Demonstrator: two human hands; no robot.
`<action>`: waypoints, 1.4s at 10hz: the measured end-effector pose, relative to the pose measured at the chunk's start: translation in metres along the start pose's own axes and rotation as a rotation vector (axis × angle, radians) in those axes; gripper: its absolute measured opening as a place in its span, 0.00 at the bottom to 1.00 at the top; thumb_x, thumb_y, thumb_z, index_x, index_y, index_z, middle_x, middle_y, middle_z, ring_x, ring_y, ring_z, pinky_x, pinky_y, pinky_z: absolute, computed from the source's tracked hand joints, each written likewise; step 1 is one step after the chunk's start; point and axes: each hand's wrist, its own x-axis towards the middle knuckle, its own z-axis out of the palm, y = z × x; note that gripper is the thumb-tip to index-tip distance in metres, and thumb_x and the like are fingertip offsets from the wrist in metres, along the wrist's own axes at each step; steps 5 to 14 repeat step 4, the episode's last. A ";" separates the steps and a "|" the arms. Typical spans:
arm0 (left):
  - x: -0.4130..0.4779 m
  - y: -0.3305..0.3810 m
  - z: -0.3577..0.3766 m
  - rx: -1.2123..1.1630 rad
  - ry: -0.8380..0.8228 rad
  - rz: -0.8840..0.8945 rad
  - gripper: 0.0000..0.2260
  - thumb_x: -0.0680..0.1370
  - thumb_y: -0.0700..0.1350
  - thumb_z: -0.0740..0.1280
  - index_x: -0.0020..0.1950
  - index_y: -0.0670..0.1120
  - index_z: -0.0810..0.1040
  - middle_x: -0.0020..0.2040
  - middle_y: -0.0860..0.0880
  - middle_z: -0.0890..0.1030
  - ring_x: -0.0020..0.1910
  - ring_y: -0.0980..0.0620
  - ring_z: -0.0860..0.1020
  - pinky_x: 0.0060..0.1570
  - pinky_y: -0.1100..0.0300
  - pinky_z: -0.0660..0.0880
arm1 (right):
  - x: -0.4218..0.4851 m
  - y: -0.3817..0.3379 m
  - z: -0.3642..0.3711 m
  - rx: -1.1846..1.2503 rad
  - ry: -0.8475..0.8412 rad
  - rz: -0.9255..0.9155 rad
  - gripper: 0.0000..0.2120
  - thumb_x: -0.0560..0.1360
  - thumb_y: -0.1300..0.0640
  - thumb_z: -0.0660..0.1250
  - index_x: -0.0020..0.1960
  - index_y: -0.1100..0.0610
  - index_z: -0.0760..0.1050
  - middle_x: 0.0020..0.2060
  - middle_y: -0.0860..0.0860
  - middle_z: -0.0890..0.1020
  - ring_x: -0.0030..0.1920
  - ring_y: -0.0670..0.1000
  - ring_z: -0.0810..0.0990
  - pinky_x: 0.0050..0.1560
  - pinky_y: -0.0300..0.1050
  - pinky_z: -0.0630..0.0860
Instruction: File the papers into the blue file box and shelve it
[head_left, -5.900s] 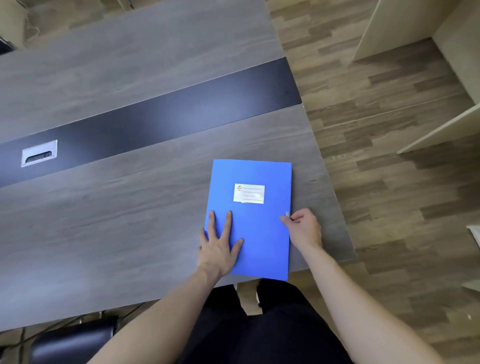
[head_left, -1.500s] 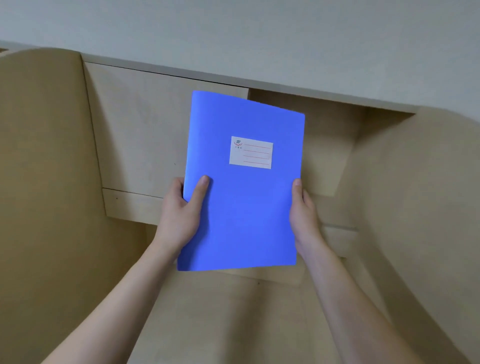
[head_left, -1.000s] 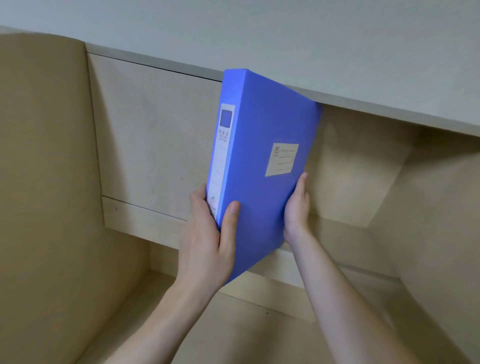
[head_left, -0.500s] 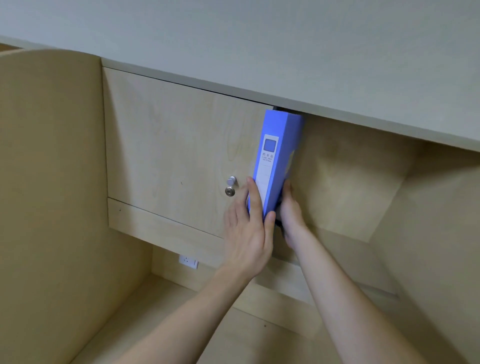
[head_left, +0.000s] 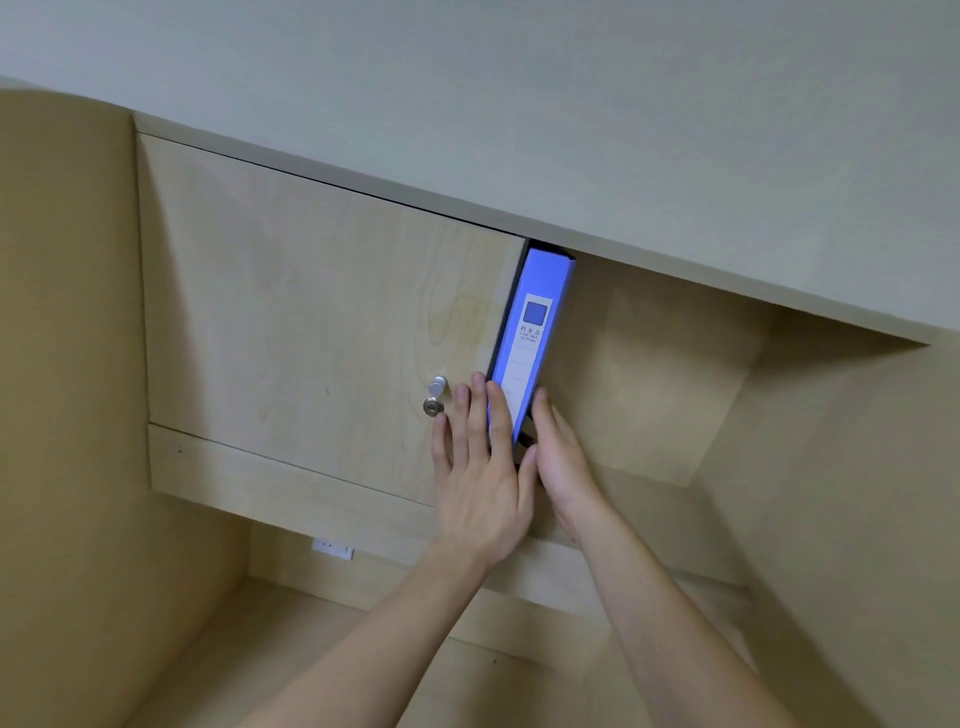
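Head camera, looking up into a pale wooden shelving unit. A slim blue plastic file box (head_left: 530, 343) stands upright in the open shelf compartment (head_left: 665, 374), spine outward, tucked against the compartment's left side, just beside the closed pale wooden cabinet door (head_left: 322, 322). A white label runs down the spine. The door carries a small silver knob and keyhole lock (head_left: 434, 397).

The left hand (head_left: 480, 478) lies flat with its fingers (head_left: 500, 415) straight and close together, pressing on the lower spine and overlapping the door's edge. The right hand (head_left: 563, 462) is flat too, fingers together, against the box's right face near its foot.

No loose papers are visible, so filing appears finished. The box looks almost fully seated; what seems left is a last push and letting go.
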 end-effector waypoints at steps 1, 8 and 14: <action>-0.002 -0.003 -0.010 -0.054 -0.007 0.009 0.34 0.85 0.57 0.51 0.85 0.43 0.42 0.87 0.42 0.50 0.86 0.45 0.50 0.82 0.42 0.50 | -0.017 0.007 -0.002 -0.002 0.047 -0.028 0.21 0.88 0.42 0.55 0.72 0.46 0.80 0.65 0.38 0.85 0.68 0.40 0.82 0.76 0.48 0.73; -0.048 -0.022 -0.121 -0.685 -0.129 -0.083 0.27 0.88 0.55 0.52 0.87 0.49 0.54 0.86 0.55 0.56 0.85 0.59 0.54 0.82 0.56 0.55 | -0.102 -0.015 -0.008 -0.020 0.190 -0.107 0.22 0.87 0.45 0.58 0.80 0.49 0.71 0.73 0.51 0.79 0.69 0.54 0.81 0.69 0.57 0.79; -0.048 -0.022 -0.121 -0.685 -0.129 -0.083 0.27 0.88 0.55 0.52 0.87 0.49 0.54 0.86 0.55 0.56 0.85 0.59 0.54 0.82 0.56 0.55 | -0.102 -0.015 -0.008 -0.020 0.190 -0.107 0.22 0.87 0.45 0.58 0.80 0.49 0.71 0.73 0.51 0.79 0.69 0.54 0.81 0.69 0.57 0.79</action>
